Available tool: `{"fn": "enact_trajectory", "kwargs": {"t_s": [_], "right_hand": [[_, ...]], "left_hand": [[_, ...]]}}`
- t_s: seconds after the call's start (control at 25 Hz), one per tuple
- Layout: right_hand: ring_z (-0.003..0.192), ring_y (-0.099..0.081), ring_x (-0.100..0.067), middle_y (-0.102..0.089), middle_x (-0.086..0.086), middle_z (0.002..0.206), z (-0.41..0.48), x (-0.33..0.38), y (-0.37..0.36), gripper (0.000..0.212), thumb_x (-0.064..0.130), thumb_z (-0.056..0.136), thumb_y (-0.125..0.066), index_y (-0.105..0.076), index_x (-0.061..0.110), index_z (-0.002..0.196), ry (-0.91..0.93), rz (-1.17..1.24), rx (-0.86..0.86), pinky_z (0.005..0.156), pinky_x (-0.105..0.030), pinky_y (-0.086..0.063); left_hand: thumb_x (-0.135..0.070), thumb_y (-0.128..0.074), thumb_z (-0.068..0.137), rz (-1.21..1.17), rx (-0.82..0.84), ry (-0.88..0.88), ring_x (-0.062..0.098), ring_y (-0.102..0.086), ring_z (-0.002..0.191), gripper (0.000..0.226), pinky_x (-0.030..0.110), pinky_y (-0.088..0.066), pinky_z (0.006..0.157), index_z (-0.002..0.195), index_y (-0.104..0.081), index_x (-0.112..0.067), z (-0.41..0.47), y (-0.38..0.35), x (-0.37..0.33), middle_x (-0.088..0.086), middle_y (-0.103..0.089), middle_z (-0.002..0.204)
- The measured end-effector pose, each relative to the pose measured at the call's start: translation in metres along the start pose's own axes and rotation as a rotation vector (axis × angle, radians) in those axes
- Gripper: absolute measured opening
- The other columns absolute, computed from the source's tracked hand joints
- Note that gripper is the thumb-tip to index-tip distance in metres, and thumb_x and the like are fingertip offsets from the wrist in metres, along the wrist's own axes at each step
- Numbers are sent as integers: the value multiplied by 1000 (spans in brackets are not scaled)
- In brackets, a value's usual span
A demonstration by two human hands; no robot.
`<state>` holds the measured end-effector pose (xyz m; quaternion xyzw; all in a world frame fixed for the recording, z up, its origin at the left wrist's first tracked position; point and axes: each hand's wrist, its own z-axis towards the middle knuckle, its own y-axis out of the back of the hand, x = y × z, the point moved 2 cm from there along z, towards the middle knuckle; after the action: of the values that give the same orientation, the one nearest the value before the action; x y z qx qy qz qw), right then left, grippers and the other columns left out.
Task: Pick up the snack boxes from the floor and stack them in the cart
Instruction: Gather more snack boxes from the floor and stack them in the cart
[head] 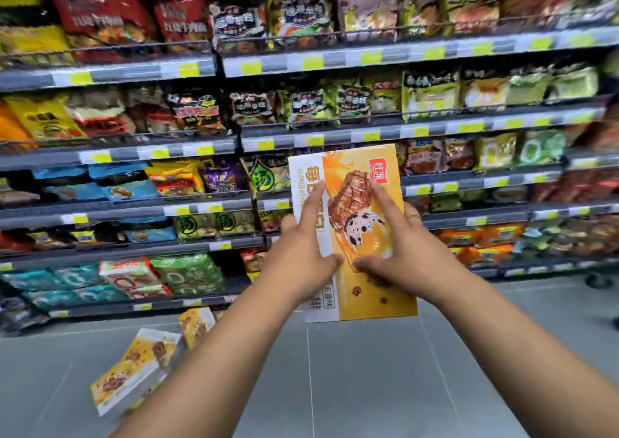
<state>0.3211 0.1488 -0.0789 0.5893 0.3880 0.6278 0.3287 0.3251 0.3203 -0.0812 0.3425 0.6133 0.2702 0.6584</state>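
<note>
**Snack box held up in both hands, two more on the floor**

Snack box [348, 166]: orange and yellow carton with a white strip down its left side, upright, printed face toward me. It is off the floor, at about arm's length, in front of the middle shelves.

Left hand [301, 246]: index finger laid flat up the white strip, thumb pressed on the lower front face. The remaining fingers pass behind the left edge. Grip is on the carton.

Right hand [402, 246]: index finger flat on the printed picture, thumb on the lower front, nearly meeting my left thumb. Other fingers wrap behind the right edge. Grip is likewise on the carton.

Nearer floor box [134, 367]: same orange print, lying tilted at lower left, blurred.

Farther floor box [196, 325]: same kind, just beyond the first, close to the foot of the shelving.

Floor [368, 370]: grey tiles with pale joints.

Shelves [201, 149]: several tiers packed with snack bags, yellow price tags [249, 67] along the rails. Print on most bags too blurred to read.
</note>
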Motion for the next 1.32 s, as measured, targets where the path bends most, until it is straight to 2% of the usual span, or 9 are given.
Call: {"fn": "enact_trajectory", "kwargs": {"t_s": [0.24, 0.48, 0.64, 0.8, 1.0, 1.08, 1.16, 1.24, 1.32], "right_hand": [[116, -57, -31, -7, -10, 160, -19, -145, 80, 118, 53, 73, -76, 26, 65, 132, -168, -12, -80, 85, -39, -52], [82, -69, -24, -14, -10, 157, -58, -277, 134, 120, 44, 69, -82, 19, 72, 128, -346, 110, -165, 80, -43, -56], [99, -65, -25, -15, -7, 156, -100, -352, 164, 120, 42, 70, -82, 19, 73, 127, -507, 156, -275, 88, -41, -53], [127, -47, -31, -13, -7, 157, -137, -419, 190, 121, 46, 70, -80, 23, 68, 130, -682, 118, -363, 95, -41, -48], [124, -51, -30, -15, -6, 156, -166, -505, 230, 123, 46, 69, -80, 23, 65, 132, -873, 106, -461, 91, -38, -47], [123, -52, -31, -15, -5, 155, -168, -537, 243, 122, 47, 69, -80, 20, 62, 136, -933, 107, -488, 92, -38, -47], [124, -51, -31, -17, -7, 155, -164, -575, 258, 122, 47, 68, -80, 20, 62, 136, -995, 102, -529, 95, -40, -47], [124, -51, -32, -18, -9, 155, -157, -611, 275, 122, 47, 68, -80, 21, 64, 134, -1049, 103, -561, 97, -42, -47], [124, -51, -32, -19, -9, 154, -146, -646, 292, 122, 48, 68, -80, 20, 62, 136, -1099, 110, -586, 97, -42, -47]], "left_hand": [[-33, -73, 83, -27, 132, -132, 31, -58, 110, 107, 32, -45, 87, 140, 13, -61, 49, -106, -128, 11, -35, 139], [-32, -73, 83, -49, 287, -258, 31, -57, 110, 108, 35, -47, 92, 140, 12, -62, 74, -213, -238, 9, -36, 133], [-34, -74, 81, -2, 408, -402, 34, -57, 110, 109, 36, -47, 92, 139, 14, -63, 83, -282, -311, 12, -38, 132], [-34, -75, 80, 9, 534, -547, 33, -58, 109, 110, 34, -46, 93, 141, 12, -61, 90, -347, -383, 13, -40, 128], [-33, -75, 78, 10, 662, -731, 35, -58, 107, 107, 33, -47, 90, 141, 8, -61, 111, -430, -473, 14, -42, 127], [-34, -74, 78, 16, 700, -785, 36, -58, 108, 107, 37, -48, 92, 141, 8, -62, 124, -460, -503, 14, -42, 128], [-35, -74, 79, 26, 746, -847, 34, -59, 109, 107, 36, -48, 90, 142, 8, -61, 142, -493, -538, 13, -42, 131], [-35, -75, 80, 31, 786, -895, 32, -59, 106, 107, 31, -47, 86, 143, 8, -60, 165, -522, -573, 13, -45, 126], [-36, -75, 79, 65, 804, -943, 33, -60, 104, 107, 33, -48, 89, 142, 9, -61, 188, -549, -607, 14, -47, 122]]}}
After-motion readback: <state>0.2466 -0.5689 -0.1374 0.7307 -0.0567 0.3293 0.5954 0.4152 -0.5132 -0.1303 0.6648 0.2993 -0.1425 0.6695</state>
